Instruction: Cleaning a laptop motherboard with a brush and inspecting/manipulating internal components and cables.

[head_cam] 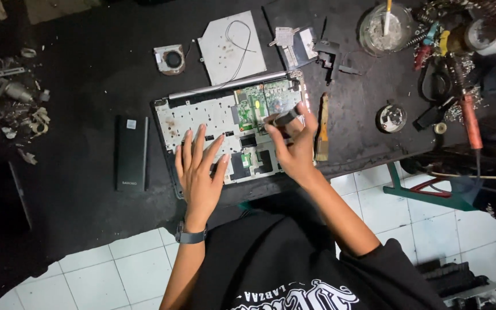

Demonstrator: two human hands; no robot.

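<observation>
- Work item: opened laptop base (202, 123), lying flat on the dark worktop (81, 103) directly under both hands; near edge sits close to the worktop edge, just ahead of my torso.
- Left hand (199, 172): fingers spread wide, palm down, resting flat on the pale inner plate of the base. Holds nothing; I read it as steadying the chassis.
- Right hand (294, 143): fingers pinched narrow on a small dark part (285, 117), just over the green circuit board (254, 103). Can't tell what the part is, or whether it's attached.
- Handling, my judgement: chassis is stiff but thin plastic, light-to-moderate wt; will slide little on the matte top. Grip by outer frame edges, not by the board.
- Board = fragile. Hold by edges only; avoid components, connectors, thin cables.
- Small dark part: light, easy to drop; fingertip pinch suits.
- Beyond the left hand: cooling fan (170, 59) and flat metal plate (231, 46) with a thin wire across it.
- Outboard of the left hand: dark slim rectangular device (132, 152), well apart from the base.
- Just beside the right hand, outboard: brush (321, 129) touching the base's edge.
- Farther outboard of the right hand: tool clutter, round dish (384, 28).
</observation>
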